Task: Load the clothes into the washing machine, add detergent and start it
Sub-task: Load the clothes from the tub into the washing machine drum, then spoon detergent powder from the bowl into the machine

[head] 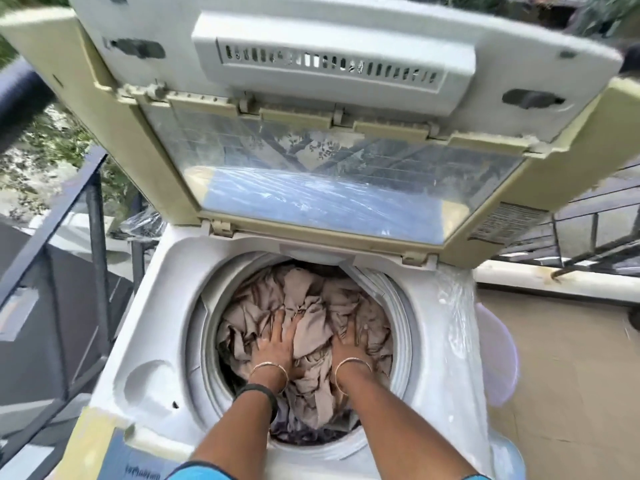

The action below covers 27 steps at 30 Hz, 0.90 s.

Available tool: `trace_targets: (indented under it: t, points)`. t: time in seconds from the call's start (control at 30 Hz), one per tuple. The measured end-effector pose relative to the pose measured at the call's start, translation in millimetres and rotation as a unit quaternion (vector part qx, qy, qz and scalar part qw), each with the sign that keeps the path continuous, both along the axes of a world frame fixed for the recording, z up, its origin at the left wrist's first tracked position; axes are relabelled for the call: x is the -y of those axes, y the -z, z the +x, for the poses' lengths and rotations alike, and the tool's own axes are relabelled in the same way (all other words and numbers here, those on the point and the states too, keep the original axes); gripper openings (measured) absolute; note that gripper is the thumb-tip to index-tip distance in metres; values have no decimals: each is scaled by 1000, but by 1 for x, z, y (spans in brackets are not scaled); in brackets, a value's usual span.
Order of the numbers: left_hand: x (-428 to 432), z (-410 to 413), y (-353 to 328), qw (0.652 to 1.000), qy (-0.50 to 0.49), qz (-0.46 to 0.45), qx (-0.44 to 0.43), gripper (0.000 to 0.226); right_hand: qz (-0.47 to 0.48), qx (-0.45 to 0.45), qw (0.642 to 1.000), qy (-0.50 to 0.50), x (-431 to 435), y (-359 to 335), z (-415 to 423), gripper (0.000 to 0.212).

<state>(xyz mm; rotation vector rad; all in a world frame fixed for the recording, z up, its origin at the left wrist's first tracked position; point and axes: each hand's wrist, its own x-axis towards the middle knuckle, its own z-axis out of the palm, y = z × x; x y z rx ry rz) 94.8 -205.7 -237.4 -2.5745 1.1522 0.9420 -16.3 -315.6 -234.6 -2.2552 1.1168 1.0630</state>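
Note:
A white top-loading washing machine (pixel 145 344) stands in front of me with its folding lid (pixel 322 161) raised toward the back. The round drum (pixel 398 306) is filled with crumpled beige clothes (pixel 304 292), and some darker fabric shows at the near edge. My left hand (pixel 277 344) lies flat on the pile, fingers spread, left of centre. My right hand (pixel 351 336) presses flat on the clothes beside it. Both wrists wear thin bangles. Neither hand grips anything. No detergent is in view.
A dark metal railing (pixel 93 216) runs along the left with stairs below it. A pale lilac plastic tub (pixel 498 355) sits against the machine's right side on a tan floor. A low white ledge and more railing (pixel 561 268) cross the right background.

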Motion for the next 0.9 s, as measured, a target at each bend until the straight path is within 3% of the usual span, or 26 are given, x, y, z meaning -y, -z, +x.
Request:
trace_targets:
  t: [0.2, 0.27, 0.33, 0.47, 0.63, 0.73, 0.8, 0.9]
  points:
    - [-2, -18, -52, 1000, -11, 3, -6, 107, 67, 23, 997, -28, 10, -48, -31, 85]
    - [4, -24, -79, 999, -32, -5, -33, 100, 62, 84, 994, -37, 9, -73, -44, 71]
    - [4, -34, -107, 996, -54, -28, -58, 77, 36, 153, 987, -23, 6, -96, -59, 51]
    - [-3, -91, -151, 985, -108, -134, -25, 48, 26, 247, 969, -4, -6, -140, -99, 36]
    - [4, -181, -181, 933, -164, -313, -72, 43, -32, 378, 924, 55, -10, -178, -169, 31]
    - [18, -237, -200, 883, -185, -419, -107, 32, -68, 449, 884, 106, -1, -189, -229, 25]
    - [28, -275, -204, 861, -190, -452, -135, 29, -81, 464, 868, 159, 7, -191, -275, 24]
    - [47, -329, -200, 867, -166, -443, -158, 19, -109, 446, 854, 244, 19, -175, -343, 20]
